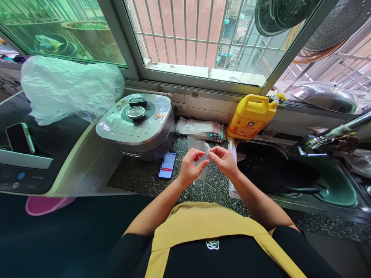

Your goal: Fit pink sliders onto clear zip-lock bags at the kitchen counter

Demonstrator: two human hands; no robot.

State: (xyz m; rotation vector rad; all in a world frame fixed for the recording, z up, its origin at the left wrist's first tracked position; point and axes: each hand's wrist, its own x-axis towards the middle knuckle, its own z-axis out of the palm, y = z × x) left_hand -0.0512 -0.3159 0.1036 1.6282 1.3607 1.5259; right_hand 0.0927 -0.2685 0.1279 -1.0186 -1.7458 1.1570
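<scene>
My left hand (191, 166) and my right hand (223, 159) meet above the speckled counter (139, 177). Both pinch the top edge of a small clear plastic bag (199, 148) that they hold upright between them. Fingers of both hands are curled and pressed together on the bag. Just left of my left hand, a phone (167, 165) with a lit screen lies flat on the counter.
A silver rice cooker (136, 123) stands at the back left, with a big crumpled plastic bag (69, 88) beyond it. Packets (199, 129) and a yellow oil jug (251, 116) sit by the window. A sink (336, 185) with a dark wok (275, 173) is on the right.
</scene>
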